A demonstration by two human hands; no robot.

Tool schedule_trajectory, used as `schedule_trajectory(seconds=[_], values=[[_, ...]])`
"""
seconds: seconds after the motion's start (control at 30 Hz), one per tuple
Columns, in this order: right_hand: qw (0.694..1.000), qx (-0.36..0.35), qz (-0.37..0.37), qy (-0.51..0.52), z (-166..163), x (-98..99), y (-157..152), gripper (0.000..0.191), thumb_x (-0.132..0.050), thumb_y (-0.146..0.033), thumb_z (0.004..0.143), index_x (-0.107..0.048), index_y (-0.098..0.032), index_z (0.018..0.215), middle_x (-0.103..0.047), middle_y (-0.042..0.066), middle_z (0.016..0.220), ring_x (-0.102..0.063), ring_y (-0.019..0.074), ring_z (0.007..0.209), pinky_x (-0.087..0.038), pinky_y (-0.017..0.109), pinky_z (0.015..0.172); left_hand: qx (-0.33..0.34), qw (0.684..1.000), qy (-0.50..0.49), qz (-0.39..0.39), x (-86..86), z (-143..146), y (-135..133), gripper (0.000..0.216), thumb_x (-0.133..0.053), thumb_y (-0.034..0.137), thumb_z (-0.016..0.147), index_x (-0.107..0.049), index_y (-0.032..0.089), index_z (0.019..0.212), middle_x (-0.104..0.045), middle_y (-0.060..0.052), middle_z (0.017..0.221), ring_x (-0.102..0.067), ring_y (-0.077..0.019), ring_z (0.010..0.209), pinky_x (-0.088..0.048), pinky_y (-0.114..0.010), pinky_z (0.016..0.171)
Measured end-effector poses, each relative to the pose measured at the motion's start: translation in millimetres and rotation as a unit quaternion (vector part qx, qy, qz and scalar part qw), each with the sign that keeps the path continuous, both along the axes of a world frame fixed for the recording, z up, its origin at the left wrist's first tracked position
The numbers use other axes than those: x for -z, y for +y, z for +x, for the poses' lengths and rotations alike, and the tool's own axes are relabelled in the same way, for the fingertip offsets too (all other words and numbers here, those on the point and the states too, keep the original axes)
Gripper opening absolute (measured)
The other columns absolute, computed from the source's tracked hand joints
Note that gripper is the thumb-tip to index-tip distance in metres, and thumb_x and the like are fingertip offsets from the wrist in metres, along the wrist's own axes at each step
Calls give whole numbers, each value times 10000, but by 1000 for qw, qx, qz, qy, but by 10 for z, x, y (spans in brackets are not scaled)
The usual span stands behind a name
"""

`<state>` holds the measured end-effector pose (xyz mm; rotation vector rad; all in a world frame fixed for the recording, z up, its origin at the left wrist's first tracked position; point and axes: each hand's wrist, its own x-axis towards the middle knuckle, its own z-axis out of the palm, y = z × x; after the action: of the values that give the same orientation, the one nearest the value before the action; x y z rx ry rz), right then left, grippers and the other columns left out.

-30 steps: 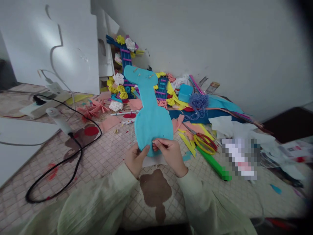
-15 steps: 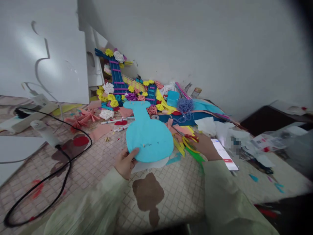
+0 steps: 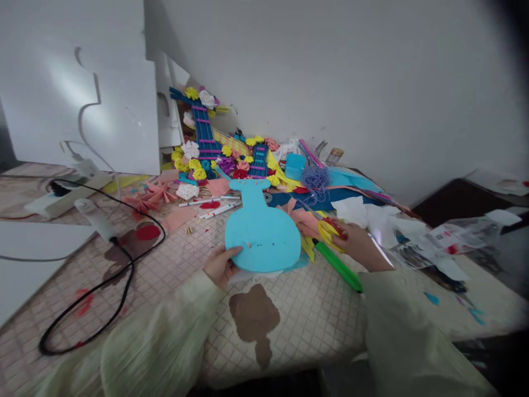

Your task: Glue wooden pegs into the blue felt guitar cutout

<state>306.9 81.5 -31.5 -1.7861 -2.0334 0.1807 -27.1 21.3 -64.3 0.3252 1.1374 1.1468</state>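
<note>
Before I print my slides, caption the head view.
Left hand holds a blue guitar-shaped cutout, right hand at red and yellow scissor handles.

Our guitar-shaped cutout (image 3: pixel 268 223) is plain turquoise. Right of it we have yellow-and-red-handled scissors (image 3: pixel 326 230) and a bright green bar (image 3: pixel 339 268); left of it, salmon-pink paper fans (image 3: pixel 160 193); behind it, periwinkle yarn (image 3: pixel 316 179). Beneath it, our beige table cover (image 3: pixel 318 314) bears a crisscross lattice, with a brown patch (image 3: pixel 253 311) in front of it.
</note>
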Motion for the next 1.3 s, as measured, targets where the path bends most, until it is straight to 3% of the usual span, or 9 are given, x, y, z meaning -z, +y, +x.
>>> schedule_trajectory(seconds=[0.23,0.37,0.43,0.5,0.6,0.7,0.87,1.07,1.3], values=[[990,3,6,143,-81,-148,-398,508,-474,-439,781,-497,-153,1200,-606,109,1077,-637,183,782,-531,275,599,58,994,94,-6,-35,-15,28,310,-509,234,779,-539,104,1059,-615,-151,1112,-646,-191,815,-558,-320,661],[984,-70,10,166,-373,-133,-539,511,-570,-400,725,-517,-202,1192,-573,91,1160,-590,219,982,-508,348,811,123,967,217,53,-65,-151,60,201,-518,280,760,-601,128,864,-685,-97,782,-643,-200,668,-533,-320,598],[985,-96,27,142,-534,-127,-580,474,-610,-377,696,-563,-227,1143,-569,73,1163,-539,239,1063,-444,397,914,137,937,304,106,-65,-258,72,187,-573,335,713,-601,157,665,-608,-37,544,-606,-197,591,-504,-310,585],[986,-111,47,117,-667,-112,-602,433,-627,-364,682,-594,-242,1097,-590,62,1118,-535,245,1059,-421,419,933,120,894,394,174,-53,-342,80,199,-624,353,661,-575,180,576,-515,-2,477,-568,-185,609,-474,-304,649],[983,-116,49,136,-790,-27,-595,408,-623,-354,687,-599,-251,1081,-605,56,1078,-555,238,1016,-444,409,898,99,821,485,286,-8,-364,94,123,-631,319,653,-627,196,654,-547,-21,639,-537,-182,742,-419,-319,783],[974,-96,-4,206,-855,154,-544,415,-622,-336,681,-600,-222,1080,-599,71,1080,-574,231,971,-472,386,850,134,755,520,376,67,-295,128,132,-598,306,699,-679,208,735,-592,-54,772,-533,-184,792,-400,-331,799],[960,-87,-37,263,-935,468,-445,420,-596,-329,694,-597,-153,1075,-601,106,1071,-600,221,910,-501,363,783,186,688,553,431,166,-224,186,165,-570,316,760,-689,210,800,-631,-67,809,-549,-186,789,-402,-341,762],[951,-94,-41,290,-976,571,-415,420,-613,-317,692,-596,-161,1082,-606,94,1058,-598,207,928,-497,343,803,212,654,582,435,151,-191,199,168,-546,309,794,-684,213,798,-654,-52,819,-536,-186,807,-364,-348,777],[952,-96,-28,290,-976,604,-418,403,-605,-324,708,-596,-169,1080,-592,94,1083,-591,209,940,-491,354,820,221,638,597,433,183,-153,198,203,-511,340,816,-677,223,817,-657,-49,843,-512,-202,843,-330,-366,798]])
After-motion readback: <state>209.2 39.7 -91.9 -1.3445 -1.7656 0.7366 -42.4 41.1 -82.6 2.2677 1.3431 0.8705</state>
